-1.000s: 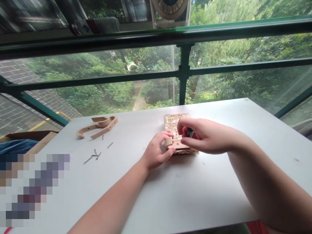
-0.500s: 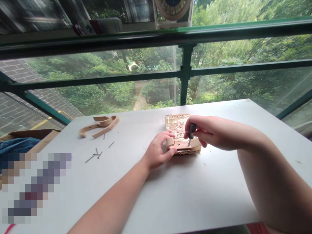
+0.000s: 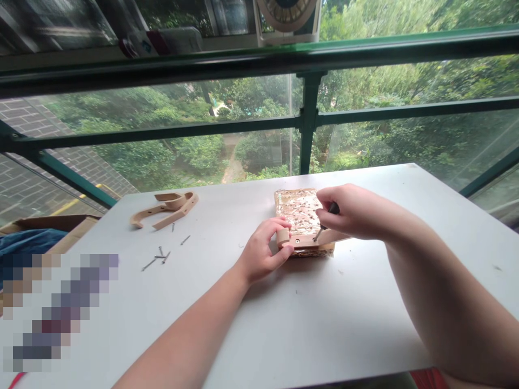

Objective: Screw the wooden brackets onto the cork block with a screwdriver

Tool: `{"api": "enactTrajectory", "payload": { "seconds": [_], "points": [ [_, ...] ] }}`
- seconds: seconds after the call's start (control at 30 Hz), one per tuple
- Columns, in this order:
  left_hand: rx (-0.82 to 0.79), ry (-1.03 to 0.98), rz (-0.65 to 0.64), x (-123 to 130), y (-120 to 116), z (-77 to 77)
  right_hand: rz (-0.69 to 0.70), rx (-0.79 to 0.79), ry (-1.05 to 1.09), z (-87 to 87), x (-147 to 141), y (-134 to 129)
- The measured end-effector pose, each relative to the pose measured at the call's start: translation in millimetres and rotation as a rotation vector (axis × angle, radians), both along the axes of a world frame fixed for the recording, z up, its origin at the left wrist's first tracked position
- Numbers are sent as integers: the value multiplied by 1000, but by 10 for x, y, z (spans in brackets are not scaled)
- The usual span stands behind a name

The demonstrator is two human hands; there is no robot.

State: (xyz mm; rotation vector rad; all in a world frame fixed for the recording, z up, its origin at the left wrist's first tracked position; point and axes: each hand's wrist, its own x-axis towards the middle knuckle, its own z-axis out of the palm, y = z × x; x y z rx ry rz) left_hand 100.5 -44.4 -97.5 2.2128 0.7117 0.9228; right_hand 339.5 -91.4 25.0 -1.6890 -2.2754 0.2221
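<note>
Left hand [image 3: 258, 252] pinches the hook [image 3: 305, 242] by its curl [image 3: 283, 236], atop the block [image 3: 298, 212]; right hand [image 3: 353, 212] grips the tilted screwdriver [image 3: 333, 208], tip meeting the hook! Screws [image 3: 159, 256] lie on the worktop [image 3: 259, 346].

Wooden hook [image 3: 305, 241] across pitted block [image 3: 299, 213]; dark screwdriver [image 3: 334, 208] tilted, tip on hook.

Bright daylight from beyond the railing [image 3: 243, 62], soft shadows on the table [image 3: 324, 329], blurry upper-left corner.
</note>
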Motion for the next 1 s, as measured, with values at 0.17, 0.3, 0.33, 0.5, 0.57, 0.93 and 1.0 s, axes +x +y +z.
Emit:
{"api": "enactTrajectory", "payload": {
  "seconds": [0.17,0.3,0.33,0.5,0.57,0.93,1.0],
  "points": [
    [-10,-13,-2,7,-4,3,89,24,149,11,-34,-7],
    [-16,-2,12,9,-15,29,281,-63,195,66,-91,-67],
    [-15,1,14,8,-16,33,307,-97,197,83,-91,-84],
    [-14,-10,6,7,-9,18,327,-221,205,141,25,-157],
    [-15,-14,5,6,-7,8,299,-221,199,146,79,-170],
    [11,-23,-12,12,-1,2,183,-151,52,183,100,-192],
    [11,-22,-9,13,-1,-2,159,-140,27,186,113,-192]
  ]
}}
